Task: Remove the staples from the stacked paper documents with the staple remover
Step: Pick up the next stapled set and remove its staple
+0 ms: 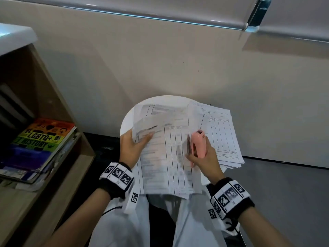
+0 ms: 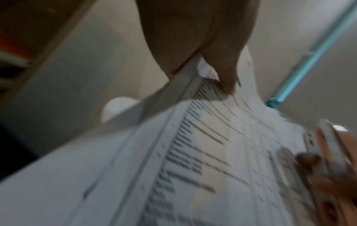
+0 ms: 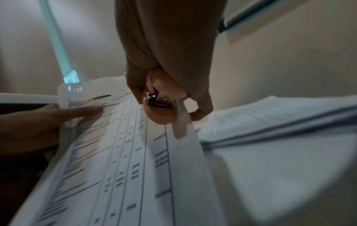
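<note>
On the round white surface (image 1: 128, 116), a printed document (image 1: 165, 157) lay central; the left hand (image 1: 132, 145) pinched lifted top pages at nine o'clock, the right hand (image 1: 203, 157) gripped the pink staple remover (image 1: 197, 143) at three o'clock. Judged step: searching for a staple; next, bring the remover's jaws to it.

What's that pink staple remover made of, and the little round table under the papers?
The staple remover in the right hand looks like matte pink plastic, with shiny metal jaws that glint in the right wrist view, probably steel. The round table has a smooth, plain white top with an even sheen; it could be plastic or painted board, and the pictures don't settle which.
</note>
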{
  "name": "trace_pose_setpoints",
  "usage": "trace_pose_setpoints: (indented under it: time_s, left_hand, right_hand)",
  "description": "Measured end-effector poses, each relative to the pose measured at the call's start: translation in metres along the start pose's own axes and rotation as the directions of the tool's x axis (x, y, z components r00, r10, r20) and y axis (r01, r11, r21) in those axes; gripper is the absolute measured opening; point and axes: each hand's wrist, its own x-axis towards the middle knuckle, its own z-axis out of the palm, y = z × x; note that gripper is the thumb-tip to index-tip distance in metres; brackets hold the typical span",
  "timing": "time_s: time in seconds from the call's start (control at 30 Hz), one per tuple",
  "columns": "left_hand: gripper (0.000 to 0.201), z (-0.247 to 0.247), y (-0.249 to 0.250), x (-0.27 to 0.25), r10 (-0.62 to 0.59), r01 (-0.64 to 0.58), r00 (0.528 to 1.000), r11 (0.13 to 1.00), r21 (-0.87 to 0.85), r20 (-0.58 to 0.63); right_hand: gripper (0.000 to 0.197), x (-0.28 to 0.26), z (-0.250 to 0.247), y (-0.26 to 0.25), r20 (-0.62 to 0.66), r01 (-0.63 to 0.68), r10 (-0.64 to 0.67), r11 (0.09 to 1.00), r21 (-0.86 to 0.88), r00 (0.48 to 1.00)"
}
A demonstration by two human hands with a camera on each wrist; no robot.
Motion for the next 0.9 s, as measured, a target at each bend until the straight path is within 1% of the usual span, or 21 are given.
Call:
trace_pose_setpoints:
  time_s: [0.03, 0.07, 0.1, 0.13, 0.2, 0.23, 0.27, 0.33, 0.4, 0.47, 0.53, 0.57, 0.63, 0.67, 0.73, 0.8, 0.83, 0.9]
  left_hand:
    - [0.022, 0.004, 0.011, 0.002, 0.119, -0.116, 0.992, 0.990, 0.075, -0.034]
    - [0.022, 0.006, 0.020, 0.005, 0.223, -0.215, 0.974, 0.967, 0.136, -0.047]
    - [0.023, 0.009, 0.027, 0.008, 0.292, -0.280, 0.955, 0.946, 0.164, -0.054]
    - [0.027, 0.009, 0.032, 0.012, 0.304, -0.293, 0.950, 0.945, 0.143, -0.063]
    - [0.038, 0.006, 0.044, 0.020, 0.211, -0.213, 0.976, 0.976, -0.037, -0.060]
    - [0.035, 0.003, 0.047, 0.024, 0.167, -0.169, 0.986, 0.976, -0.139, -0.023]
    - [0.029, 0.000, 0.051, 0.028, 0.149, -0.141, 0.989, 0.969, -0.202, 0.022]
    - [0.031, -0.009, 0.055, 0.035, 0.124, -0.100, 0.985, 0.977, -0.186, 0.119]
    - [0.024, -0.017, 0.055, 0.042, 0.097, -0.071, 0.971, 0.990, -0.123, 0.219]
    - [0.022, -0.024, 0.053, 0.048, 0.059, -0.030, 0.952, 0.995, -0.099, 0.299]
    - [0.023, -0.027, 0.056, 0.050, 0.025, 0.008, 0.939, 0.995, -0.096, 0.342]
    - [0.024, -0.026, 0.057, 0.050, 0.025, 0.003, 0.938, 0.997, -0.079, 0.347]
    - [0.028, -0.021, 0.061, 0.046, 0.032, -0.015, 0.944, 0.998, -0.054, 0.329]
    - [0.028, -0.017, 0.062, 0.043, 0.041, -0.027, 0.953, 0.998, -0.051, 0.301]
    - [0.033, -0.008, 0.063, 0.039, 0.080, -0.069, 0.977, 0.996, -0.059, 0.197]
    - [0.042, -0.002, 0.065, 0.037, 0.130, -0.121, 0.988, 0.988, -0.101, 0.087]
    - [0.047, -0.001, 0.066, 0.037, 0.175, -0.170, 0.984, 0.979, -0.115, 0.036]
    - [0.061, 0.002, 0.070, 0.037, 0.262, -0.271, 0.961, 0.955, -0.121, -0.087]
  right_hand:
    - [0.056, -0.001, 0.003, -0.010, -0.007, 0.057, -0.057, 0.998, -0.005, 0.998]
    - [0.053, -0.002, 0.006, -0.021, -0.013, 0.111, -0.111, 0.994, -0.011, 0.994]
    - [0.051, -0.003, 0.007, -0.030, -0.022, 0.159, -0.159, 0.987, -0.021, 0.987]
    - [0.049, -0.003, 0.007, -0.039, -0.027, 0.200, -0.200, 0.980, -0.025, 0.979]
    - [0.048, -0.002, 0.001, -0.056, -0.018, 0.244, -0.244, 0.970, -0.010, 0.970]
    - [0.046, 0.000, -0.004, -0.061, -0.001, 0.251, -0.251, 0.968, -0.005, 0.968]
    - [0.045, 0.003, -0.010, -0.065, 0.014, 0.253, -0.253, 0.967, -0.006, 0.967]
    - [0.042, 0.008, -0.023, -0.069, 0.017, 0.242, -0.242, 0.970, -0.017, 0.970]
    - [0.044, 0.013, -0.032, -0.070, -0.012, 0.223, -0.223, 0.974, -0.032, 0.975]
    - [0.040, 0.014, -0.039, -0.073, -0.002, 0.203, -0.203, 0.979, -0.029, 0.979]
    - [0.035, 0.014, -0.042, -0.078, 0.045, 0.195, -0.194, 0.980, -0.026, 0.980]
    - [0.034, 0.013, -0.043, -0.080, 0.071, 0.191, -0.188, 0.981, -0.041, 0.980]
    - [0.038, 0.012, -0.040, -0.085, 0.135, 0.194, -0.183, 0.978, -0.073, 0.974]
    - [0.041, 0.011, -0.037, -0.087, 0.168, 0.206, -0.190, 0.975, -0.082, 0.967]
    - [0.048, 0.010, -0.030, -0.090, 0.203, 0.231, -0.209, 0.969, -0.089, 0.956]
    - [0.055, 0.011, -0.025, -0.092, 0.189, 0.245, -0.227, 0.966, -0.078, 0.955]
    - [0.057, 0.012, -0.022, -0.091, 0.175, 0.256, -0.240, 0.964, -0.075, 0.955]
    - [0.058, 0.013, -0.015, -0.090, 0.137, 0.278, -0.266, 0.958, -0.075, 0.954]
